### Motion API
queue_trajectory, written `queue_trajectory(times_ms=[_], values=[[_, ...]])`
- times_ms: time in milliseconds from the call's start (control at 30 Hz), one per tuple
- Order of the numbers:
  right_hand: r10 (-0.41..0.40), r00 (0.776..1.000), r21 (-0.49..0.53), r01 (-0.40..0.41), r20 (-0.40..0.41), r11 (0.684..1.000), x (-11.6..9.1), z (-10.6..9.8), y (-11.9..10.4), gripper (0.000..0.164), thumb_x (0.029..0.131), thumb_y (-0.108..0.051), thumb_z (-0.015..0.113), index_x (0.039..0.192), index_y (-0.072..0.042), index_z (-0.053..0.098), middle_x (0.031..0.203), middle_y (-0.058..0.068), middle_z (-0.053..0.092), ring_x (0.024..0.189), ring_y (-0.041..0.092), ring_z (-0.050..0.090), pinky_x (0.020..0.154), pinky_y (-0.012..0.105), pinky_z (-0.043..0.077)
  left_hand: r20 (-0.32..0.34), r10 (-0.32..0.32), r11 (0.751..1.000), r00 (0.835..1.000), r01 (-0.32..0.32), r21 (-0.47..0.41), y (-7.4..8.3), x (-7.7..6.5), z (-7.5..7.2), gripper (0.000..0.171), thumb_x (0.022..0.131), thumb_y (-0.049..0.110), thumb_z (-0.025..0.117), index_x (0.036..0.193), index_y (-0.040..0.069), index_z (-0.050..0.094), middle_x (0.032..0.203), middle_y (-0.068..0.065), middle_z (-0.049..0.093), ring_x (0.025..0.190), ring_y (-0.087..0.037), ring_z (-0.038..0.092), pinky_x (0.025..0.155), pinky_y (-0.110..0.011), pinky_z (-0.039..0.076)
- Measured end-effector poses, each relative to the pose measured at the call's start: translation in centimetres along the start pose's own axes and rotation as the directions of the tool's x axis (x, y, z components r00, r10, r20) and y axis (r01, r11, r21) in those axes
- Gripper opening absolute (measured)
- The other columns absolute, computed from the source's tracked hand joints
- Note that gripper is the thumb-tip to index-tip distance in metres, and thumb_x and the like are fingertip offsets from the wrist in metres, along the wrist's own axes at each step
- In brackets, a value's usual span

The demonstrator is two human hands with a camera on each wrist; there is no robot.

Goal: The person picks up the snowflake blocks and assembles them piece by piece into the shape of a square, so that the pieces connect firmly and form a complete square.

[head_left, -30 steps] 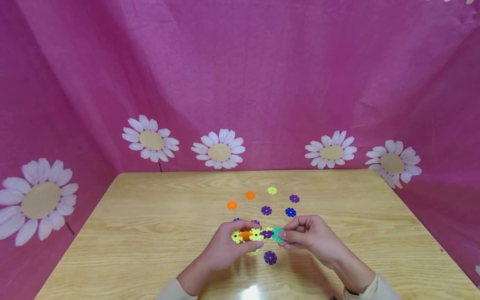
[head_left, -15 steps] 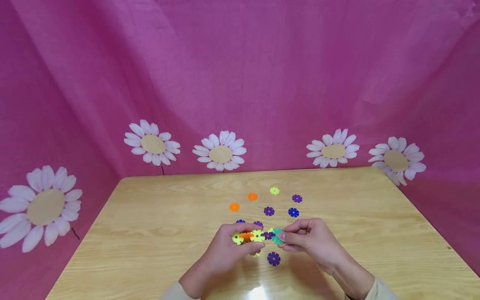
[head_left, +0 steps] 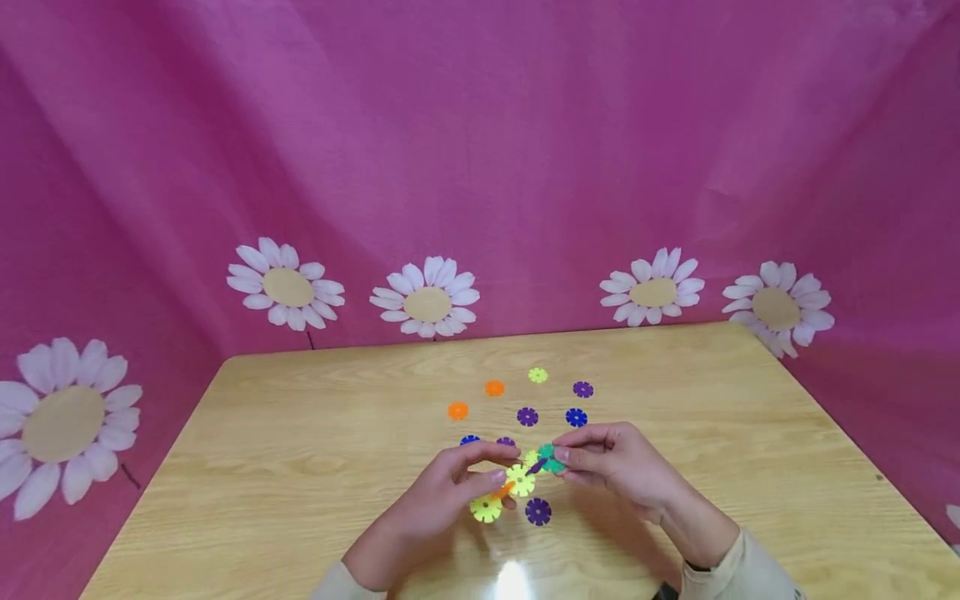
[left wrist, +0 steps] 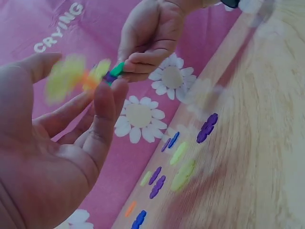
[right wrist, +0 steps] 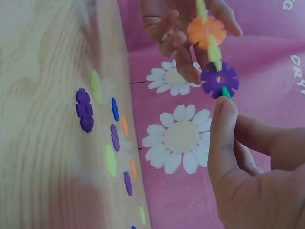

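as right hand (head_left: 624,468) pinches chain (head_left: 521,480), long axis pointing lower left

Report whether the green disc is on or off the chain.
On, it seems: in the right wrist view, the green disc, pinched by the right hand, overlaps the edge of the raised purple disc. How firmly, I cannot tell.

Looks like smooth plastic in the linked orange disc (right wrist: 196,33) and green disc (head_left: 548,458), rather matt. Same thin, moulded-looking plastic in the loose discs (right wrist: 85,110). Under these, wood-grained table (head_left: 300,433): smooth, glossy, throwing back a white glare in the foreground. Behind, pink cloth backdrop (head_left: 487,167), lightly creased, with soft sheen. Matt cloth at the right sleeve (head_left: 738,571).
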State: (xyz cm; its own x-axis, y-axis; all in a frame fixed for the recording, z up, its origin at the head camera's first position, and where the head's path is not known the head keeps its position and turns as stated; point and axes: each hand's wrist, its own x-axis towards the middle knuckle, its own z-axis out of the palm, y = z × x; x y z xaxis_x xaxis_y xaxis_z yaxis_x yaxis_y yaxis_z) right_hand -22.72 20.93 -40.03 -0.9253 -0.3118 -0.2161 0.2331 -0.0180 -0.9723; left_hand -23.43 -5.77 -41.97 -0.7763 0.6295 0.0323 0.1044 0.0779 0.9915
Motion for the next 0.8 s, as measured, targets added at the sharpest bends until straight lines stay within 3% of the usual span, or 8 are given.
queue_trajectory(times_ms=[133,233,300,400,600,800], values=[[-0.003,0.999,-0.039,0.005,0.040,0.999,0.2,0.0,-0.3,0.026,0.093,-0.006,0.069,0.114,0.008,0.068,0.096,0.003,0.075,0.086,0.012,0.073,0.084,0.030,0.060,0.050,0.018,0.998,0.999,-0.015,-0.060,0.3,0.3,0.4,0.045,0.104,0.021,0.050,0.148,0.013,0.042,0.138,-0.021,0.056,0.103,-0.015,0.066,0.093,-0.028,0.053],[-0.011,0.998,-0.066,0.014,0.057,0.998,0.2,0.4,-0.4,0.030,0.092,-0.007,0.070,0.116,0.011,0.066,0.097,0.004,0.073,0.087,0.013,0.072,0.085,0.031,0.060,0.113,-0.002,0.992,0.994,0.016,-0.128,0.4,0.3,1.1,0.052,0.105,0.022,0.050,0.153,0.017,0.033,0.134,-0.025,0.054,0.089,-0.013,0.066,0.083,-0.030,0.056],[-0.022,0.998,-0.077,0.027,0.061,0.997,0.2,0.8,-0.5,0.035,0.092,-0.007,0.071,0.119,0.013,0.063,0.098,0.005,0.072,0.088,0.014,0.072,0.085,0.032,0.060,0.138,-0.019,0.986,0.990,0.042,-0.163,0.3,0.3,1.5,0.053,0.105,0.022,0.051,0.154,0.019,0.032,0.132,-0.027,0.054,0.091,-0.015,0.064,0.077,-0.027,0.056],[-0.026,0.999,-0.087,0.030,0.044,0.996,0.2,1.4,-0.4,0.040,0.091,-0.008,0.072,0.121,0.014,0.059,0.100,0.008,0.069,0.088,0.015,0.071,0.086,0.036,0.060,0.150,-0.031,0.979,0.988,0.060,-0.195,0.1,0.4,2.2,0.052,0.105,0.021,0.052,0.153,0.022,0.034,0.134,-0.028,0.054,0.109,-0.020,0.060,0.072,-0.023,0.053],[-0.017,1.000,-0.076,0.016,-0.016,0.997,0.2,2.1,0.1,0.040,0.090,-0.009,0.074,0.118,0.011,0.053,0.096,0.007,0.060,0.084,0.013,0.070,0.086,0.036,0.060,0.116,-0.058,0.970,0.992,0.083,-0.229,-0.4,0.4,2.8,0.050,0.102,0.021,0.058,0.149,0.021,0.040,0.130,-0.031,0.058,0.106,-0.028,0.062,0.062,-0.022,0.052],[-0.002,1.000,0.003,0.002,-0.023,1.000,0.1,2.2,0.6,0.036,0.091,-0.004,0.071,0.116,0.012,0.050,0.094,0.007,0.062,0.084,0.016,0.073,0.084,0.032,0.060,0.068,-0.082,0.974,0.994,0.095,-0.208,-0.6,0.1,2.5,0.049,0.102,0.022,0.058,0.147,0.012,0.041,0.117,-0.032,0.063,0.083,-0.019,0.062,0.059,-0.022,0.051]])
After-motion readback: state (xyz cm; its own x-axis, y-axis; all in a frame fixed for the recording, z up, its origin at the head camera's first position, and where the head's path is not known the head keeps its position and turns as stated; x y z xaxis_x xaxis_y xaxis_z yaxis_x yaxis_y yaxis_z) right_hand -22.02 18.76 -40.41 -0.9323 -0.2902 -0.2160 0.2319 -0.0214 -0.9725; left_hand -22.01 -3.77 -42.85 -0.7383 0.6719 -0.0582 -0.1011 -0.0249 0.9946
